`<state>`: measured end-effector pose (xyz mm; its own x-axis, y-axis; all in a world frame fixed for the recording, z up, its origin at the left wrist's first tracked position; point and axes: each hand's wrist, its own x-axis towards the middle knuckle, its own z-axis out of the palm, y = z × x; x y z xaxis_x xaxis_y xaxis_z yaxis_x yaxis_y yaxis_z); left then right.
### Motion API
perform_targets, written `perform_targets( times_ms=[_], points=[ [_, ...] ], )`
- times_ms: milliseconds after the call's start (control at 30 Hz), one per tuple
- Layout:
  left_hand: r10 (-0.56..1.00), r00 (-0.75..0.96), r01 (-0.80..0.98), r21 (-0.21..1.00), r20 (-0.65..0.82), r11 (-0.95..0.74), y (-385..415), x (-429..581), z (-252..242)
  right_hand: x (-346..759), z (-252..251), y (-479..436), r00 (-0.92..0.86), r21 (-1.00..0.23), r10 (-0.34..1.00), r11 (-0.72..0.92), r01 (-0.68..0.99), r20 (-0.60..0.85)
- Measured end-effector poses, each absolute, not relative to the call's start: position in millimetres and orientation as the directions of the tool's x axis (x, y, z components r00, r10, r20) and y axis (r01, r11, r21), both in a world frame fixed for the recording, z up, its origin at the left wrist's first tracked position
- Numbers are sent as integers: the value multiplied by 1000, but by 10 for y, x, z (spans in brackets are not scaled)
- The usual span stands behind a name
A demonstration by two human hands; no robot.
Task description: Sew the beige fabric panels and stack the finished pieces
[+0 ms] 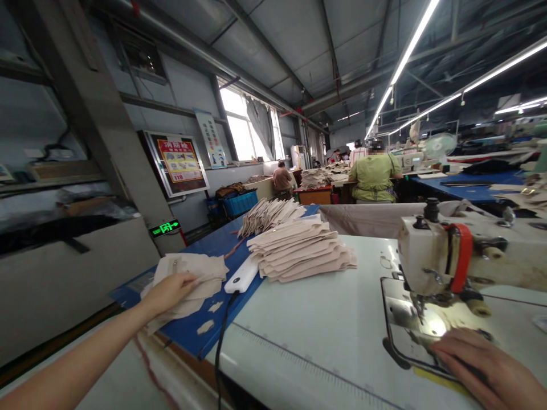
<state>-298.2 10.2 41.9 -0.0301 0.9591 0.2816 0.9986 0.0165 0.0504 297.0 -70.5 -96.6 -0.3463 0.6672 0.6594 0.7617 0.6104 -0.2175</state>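
On the left, my left hand (177,287) rests on a small stack of beige fabric pieces (209,272), its fingertips pinching the top of the stack. Over on the right, my right hand (482,361) lies beside the lit needle plate (405,319) of a sewing machine (421,250). Its fingers stretch towards the plate with a gap under them, and I see no cloth in them. A larger pile of beige fabric pieces (303,250) sits between the hands, with another fanned pile (271,215) behind it.
A white device (243,276) with a black cable (222,341) lies beside the large pile. Ruler markings (307,361) run along the pale table's front. Fabric scraps (205,327) lie on the blue board (194,337). A person in green (374,176) sits farther back.
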Motion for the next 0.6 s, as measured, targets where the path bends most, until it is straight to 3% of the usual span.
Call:
perform_targets(
  times_ms=[100,300,600],
  points=[
    [981,-32,995,99,193,13,109,-2992,478,2970,-963,-707,-353,-209,658,617,758,665],
    [979,-129,984,146,159,106,121,-2976,538,2988,-996,-709,-345,-243,677,615,750,650],
    [978,-170,956,260,121,134,105,-2982,491,2999,-1036,-685,-384,-150,628,628,763,676]
  ],
)
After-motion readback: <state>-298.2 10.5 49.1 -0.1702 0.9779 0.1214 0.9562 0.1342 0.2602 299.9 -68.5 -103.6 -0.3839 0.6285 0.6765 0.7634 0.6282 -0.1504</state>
